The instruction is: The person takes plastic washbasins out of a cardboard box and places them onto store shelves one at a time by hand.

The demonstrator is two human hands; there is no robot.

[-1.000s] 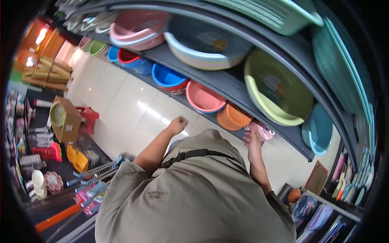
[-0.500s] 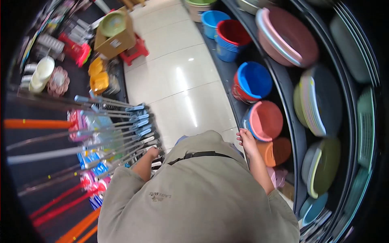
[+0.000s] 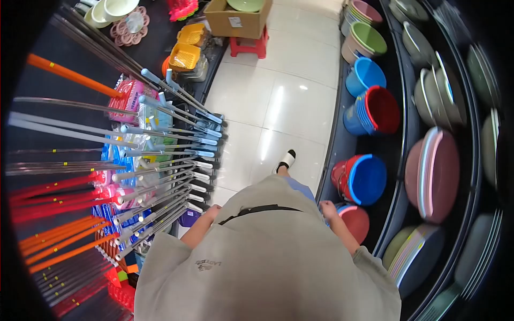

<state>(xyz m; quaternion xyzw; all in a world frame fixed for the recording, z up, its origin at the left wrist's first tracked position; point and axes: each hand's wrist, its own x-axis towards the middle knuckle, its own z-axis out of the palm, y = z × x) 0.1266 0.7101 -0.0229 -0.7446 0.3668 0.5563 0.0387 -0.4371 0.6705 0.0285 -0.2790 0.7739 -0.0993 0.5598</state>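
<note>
Low at my left side hangs my left hand (image 3: 213, 211), beside the front ends of a row of mops (image 3: 190, 184) with white and light blue heads. Its fingers are mostly hidden from me. My right hand (image 3: 327, 209) hangs at my other side with its fingers loosely curled and nothing visible in it. Close by it is a pink bucket (image 3: 355, 223) on the lower shelf. A little farther ahead sits a blue bucket (image 3: 368, 180) nested with a red one.
A tiled aisle (image 3: 267, 107) runs ahead, with my shoe (image 3: 287, 159) on it. At its far left, a cardboard box (image 3: 235, 20) rests on a red stool (image 3: 250, 45). Basins (image 3: 433, 174) fill the right shelves (image 3: 397, 206). Orange poles (image 3: 67, 243) stick out at left.
My view has swung left and moved down the aisle. My shoe has come into sight in front. My right hand has dropped lower beside my body, and the buckets have shifted down in view.
</note>
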